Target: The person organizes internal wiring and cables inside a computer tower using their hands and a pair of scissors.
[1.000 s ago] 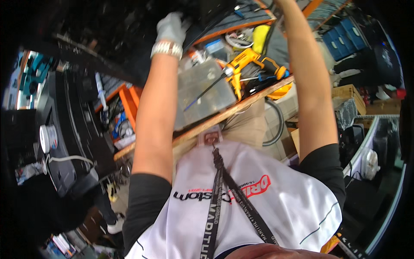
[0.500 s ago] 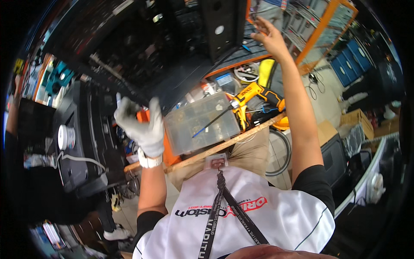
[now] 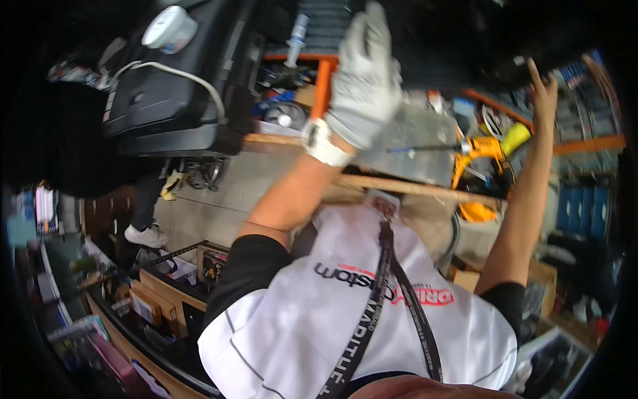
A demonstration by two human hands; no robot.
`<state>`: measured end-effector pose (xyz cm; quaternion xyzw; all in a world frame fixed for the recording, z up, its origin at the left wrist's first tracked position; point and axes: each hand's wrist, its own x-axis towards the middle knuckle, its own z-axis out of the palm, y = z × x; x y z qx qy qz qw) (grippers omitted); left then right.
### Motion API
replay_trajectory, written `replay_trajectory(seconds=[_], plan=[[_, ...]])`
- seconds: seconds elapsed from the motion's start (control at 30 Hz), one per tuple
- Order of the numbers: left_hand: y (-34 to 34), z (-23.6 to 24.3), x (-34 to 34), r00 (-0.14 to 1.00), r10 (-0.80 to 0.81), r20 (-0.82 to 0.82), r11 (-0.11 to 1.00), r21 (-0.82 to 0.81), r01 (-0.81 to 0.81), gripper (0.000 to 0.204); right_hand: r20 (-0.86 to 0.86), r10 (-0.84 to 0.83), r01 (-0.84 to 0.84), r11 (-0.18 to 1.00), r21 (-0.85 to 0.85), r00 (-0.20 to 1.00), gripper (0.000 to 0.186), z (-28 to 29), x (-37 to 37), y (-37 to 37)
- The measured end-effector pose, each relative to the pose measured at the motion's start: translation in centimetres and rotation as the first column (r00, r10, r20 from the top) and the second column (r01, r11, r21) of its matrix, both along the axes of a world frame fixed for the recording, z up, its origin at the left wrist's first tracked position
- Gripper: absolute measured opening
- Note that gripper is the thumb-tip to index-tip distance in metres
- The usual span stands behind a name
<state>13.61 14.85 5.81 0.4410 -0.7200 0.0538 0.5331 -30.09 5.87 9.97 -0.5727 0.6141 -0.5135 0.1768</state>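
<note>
My left hand [image 3: 365,83], in a pale grey glove, is raised with fingers stretched upward, beside an orange frame [image 3: 321,86] and a dark object overhead whose shape is unclear. My bare right hand [image 3: 543,96] is at the upper right, fingers extended near the lower edge of the large black object [image 3: 478,46]; nothing shows in it. Below and between my hands are a translucent organiser box [image 3: 415,166], a yellow-black power drill [image 3: 485,149] with a long bit, and a yellow object [image 3: 517,135] on a wood-edged workbench [image 3: 428,191].
A black machine [image 3: 163,113] at left carries a white tub [image 3: 166,30] and cable. A white syringe [image 3: 297,36] lies nearby. Another person's leg and shoe [image 3: 143,233] show at left. Open boxes [image 3: 153,306] fill the lower left; blue drawers [image 3: 578,216] stand right.
The view has swung, shifting the bench rightward in the picture. My left hand has risen with fingers upright. My right hand sits further right, still open.
</note>
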Motion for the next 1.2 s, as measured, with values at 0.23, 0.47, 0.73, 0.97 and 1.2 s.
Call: replay_trajectory(seconds=[0.23, 0.47, 0.73, 0.97, 1.2], plan=[[-3.1, 3.4, 3.2, 0.997, -0.022, -0.073, 0.999, 0.022, 0.023, 0.094, -0.04, -0.262, 0.253, 0.956, -0.148, 0.964, 0.074, 0.7, 4.9, 1.9], [-5.3, 2.4, 4.4, 0.97, -0.146, -0.196, 0.974, 0.145, 0.176, 0.099, -0.306, -0.397, 0.384, 0.917, -0.104, 0.865, 0.093, 1.6, 4.6, 2.6], [-5.3, 0.4, 5.7, 0.966, -0.174, -0.189, 0.973, 0.119, 0.199, 0.101, 0.073, 0.135, -0.125, 0.985, -0.12, 0.988, 0.072, -0.9, 1.0, 3.3], [-7.1, -1.8, 10.8, 0.985, -0.074, -0.153, 0.959, 0.261, 0.113, 0.098, -0.358, 0.07, -0.064, 0.998, 0.031, 0.931, 0.062, 0.2, -0.5, 9.7], [-5.5, -1.2, 12.0, 0.978, -0.132, -0.159, 0.948, 0.267, 0.171, 0.088, -0.103, -0.01, 0.006, 0.999, -0.032, 0.995, 0.042, -4.0, -6.3, 17.9]])
